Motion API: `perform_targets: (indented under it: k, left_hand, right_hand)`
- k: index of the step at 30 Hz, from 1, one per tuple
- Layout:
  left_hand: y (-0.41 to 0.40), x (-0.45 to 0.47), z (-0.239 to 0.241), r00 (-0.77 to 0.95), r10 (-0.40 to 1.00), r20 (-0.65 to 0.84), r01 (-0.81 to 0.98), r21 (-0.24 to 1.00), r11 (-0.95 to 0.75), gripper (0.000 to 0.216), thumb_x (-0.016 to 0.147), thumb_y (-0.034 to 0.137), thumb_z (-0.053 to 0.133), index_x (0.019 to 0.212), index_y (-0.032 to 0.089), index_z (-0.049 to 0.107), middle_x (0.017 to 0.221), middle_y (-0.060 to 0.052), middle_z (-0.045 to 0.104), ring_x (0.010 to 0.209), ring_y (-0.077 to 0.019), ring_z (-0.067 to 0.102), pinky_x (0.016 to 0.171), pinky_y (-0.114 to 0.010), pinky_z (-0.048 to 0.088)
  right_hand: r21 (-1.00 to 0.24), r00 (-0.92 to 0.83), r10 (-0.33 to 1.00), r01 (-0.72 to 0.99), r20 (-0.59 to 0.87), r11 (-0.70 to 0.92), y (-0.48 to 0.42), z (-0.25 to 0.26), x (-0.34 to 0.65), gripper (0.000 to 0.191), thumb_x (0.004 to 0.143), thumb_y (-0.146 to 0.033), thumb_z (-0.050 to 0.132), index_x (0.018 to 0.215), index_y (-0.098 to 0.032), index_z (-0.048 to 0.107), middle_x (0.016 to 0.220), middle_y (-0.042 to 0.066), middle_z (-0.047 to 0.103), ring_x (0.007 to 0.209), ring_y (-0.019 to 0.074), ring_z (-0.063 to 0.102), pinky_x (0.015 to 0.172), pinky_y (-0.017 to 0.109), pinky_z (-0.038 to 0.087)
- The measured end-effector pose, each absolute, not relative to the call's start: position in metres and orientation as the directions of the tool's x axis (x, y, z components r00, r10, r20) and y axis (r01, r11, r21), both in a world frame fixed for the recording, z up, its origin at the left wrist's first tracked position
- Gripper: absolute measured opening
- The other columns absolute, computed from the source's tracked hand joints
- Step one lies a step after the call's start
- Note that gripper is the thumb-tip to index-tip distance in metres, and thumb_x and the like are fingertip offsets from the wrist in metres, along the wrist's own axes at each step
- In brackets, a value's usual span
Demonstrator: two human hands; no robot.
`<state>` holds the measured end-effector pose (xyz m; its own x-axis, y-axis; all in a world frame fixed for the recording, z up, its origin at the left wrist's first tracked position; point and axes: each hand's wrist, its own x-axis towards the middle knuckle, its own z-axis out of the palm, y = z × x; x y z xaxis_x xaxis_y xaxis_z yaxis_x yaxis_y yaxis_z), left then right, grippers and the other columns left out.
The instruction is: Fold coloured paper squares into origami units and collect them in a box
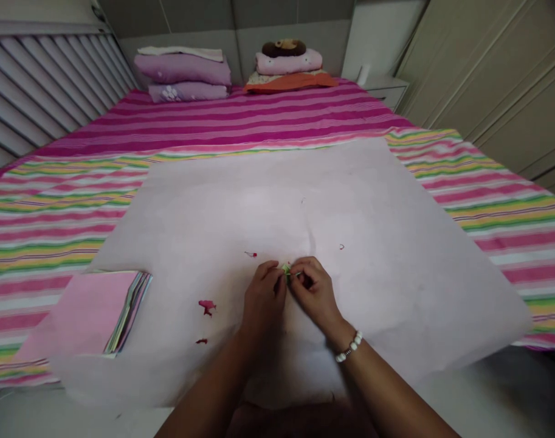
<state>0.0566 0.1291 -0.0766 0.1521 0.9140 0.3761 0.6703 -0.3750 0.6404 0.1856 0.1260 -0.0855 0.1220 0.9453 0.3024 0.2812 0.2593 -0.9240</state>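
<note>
My left hand (264,293) and my right hand (314,293) meet over a big white sheet (372,267) spread on the bed. Both pinch a tiny light-green folded piece (286,269) between their fingertips. My right wrist wears a white bead bracelet (349,347). A small red paper scrap (206,306) lies to the left of my left hand, with a smaller red bit (201,341) nearer me. A pin with a red head (251,254) lies just beyond my hands.
A stack of coloured paper squares (99,310), pink on top, sits at the sheet's left front corner. The bed has a striped cover (496,194). Folded purple bedding (182,74) and a pink pillow (289,62) lie at its head. A nightstand (384,88) and wardrobe doors (500,79) stand on the right.
</note>
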Motion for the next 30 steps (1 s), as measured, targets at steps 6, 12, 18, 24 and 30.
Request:
perform_targets:
  k: [6, 12, 18, 24, 30]
  left_hand:
    - [0.13, 0.058, -0.076, 0.157, 0.918, 0.365, 0.684, 0.63, -0.368, 0.021, 0.083, 0.009, 0.049, 0.092, 0.017, 0.066, 0.106, -0.011, 0.065, 0.097, -0.0208, 0.064, 0.087, -0.038, 0.054]
    - [0.129, 0.061, -0.075, 0.205, 0.931, 0.304, 0.715, 0.603, -0.354, 0.022, 0.084, 0.009, 0.048, 0.092, 0.016, 0.066, 0.108, -0.012, 0.065, 0.1, -0.0221, 0.063, 0.089, -0.038, 0.053]
    - [0.126, 0.062, -0.082, 0.243, 0.897, 0.37, 0.719, 0.552, -0.422, 0.025, 0.084, 0.009, 0.047, 0.101, 0.013, 0.064, 0.111, -0.015, 0.064, 0.105, -0.0246, 0.06, 0.092, -0.043, 0.051]
    - [0.133, 0.064, -0.084, 0.212, 0.905, 0.369, 0.711, 0.577, -0.402, 0.022, 0.082, 0.007, 0.047, 0.089, 0.015, 0.066, 0.102, -0.012, 0.065, 0.097, -0.023, 0.062, 0.088, -0.041, 0.053]
    - [0.137, 0.062, -0.089, 0.216, 0.893, 0.396, 0.673, 0.602, -0.429, 0.02, 0.081, 0.007, 0.046, 0.082, 0.014, 0.065, 0.096, -0.012, 0.064, 0.095, -0.0226, 0.062, 0.086, -0.04, 0.053]
  right_hand:
    - [-0.935, 0.121, 0.951, 0.254, 0.286, 0.249, 0.126, -0.086, 0.185, 0.011, 0.076, -0.013, 0.058, 0.074, -0.022, 0.064, 0.085, 0.003, 0.055, 0.06, 0.0121, 0.048, 0.053, 0.026, 0.041]
    - [-0.931, 0.117, 0.949, 0.261, 0.294, 0.257, 0.126, -0.087, 0.186, 0.011, 0.078, -0.014, 0.058, 0.075, -0.022, 0.065, 0.084, 0.003, 0.054, 0.062, 0.0131, 0.049, 0.053, 0.027, 0.041]
    - [-0.925, 0.121, 0.945, 0.275, 0.305, 0.263, 0.127, -0.087, 0.186, 0.013, 0.078, -0.011, 0.056, 0.075, -0.022, 0.064, 0.082, 0.002, 0.054, 0.061, 0.0131, 0.048, 0.053, 0.026, 0.041]
    - [-0.92, 0.113, 0.943, 0.283, 0.314, 0.272, 0.127, -0.089, 0.186, 0.012, 0.078, -0.011, 0.057, 0.078, -0.021, 0.064, 0.085, 0.003, 0.055, 0.062, 0.0127, 0.049, 0.054, 0.026, 0.042]
    - [-0.896, 0.077, 0.932, 0.313, 0.354, 0.315, 0.126, -0.084, 0.187, 0.014, 0.077, -0.009, 0.052, 0.08, -0.019, 0.062, 0.084, 0.004, 0.055, 0.069, 0.0152, 0.053, 0.057, 0.026, 0.043]
